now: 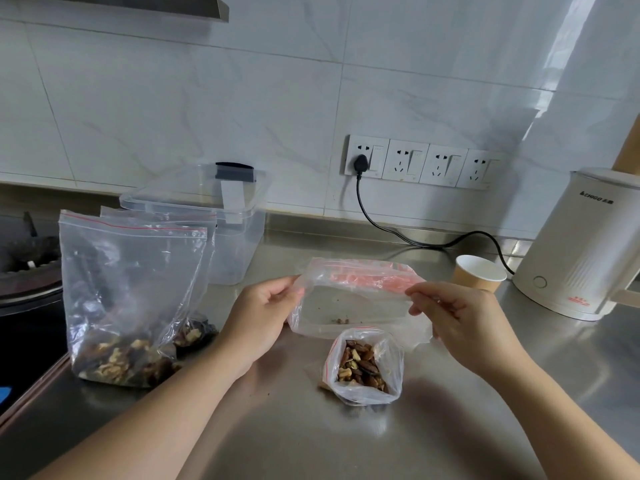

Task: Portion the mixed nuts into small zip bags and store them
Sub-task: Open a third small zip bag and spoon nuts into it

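Above the counter (346,445), an emptied zip bag (356,303) is pinched at its ends by both hands, left (263,317) and right (460,323), likely for sealing; a filled small bag (363,370) is stood open below.

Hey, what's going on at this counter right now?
A person is portioning nuts into zip bags. The left hand and right hand pinch opposite ends of a nearly empty zip bag above the steel counter. In front of it a small bag of nuts stands open. The large nut bag stands at left, by a clear container.
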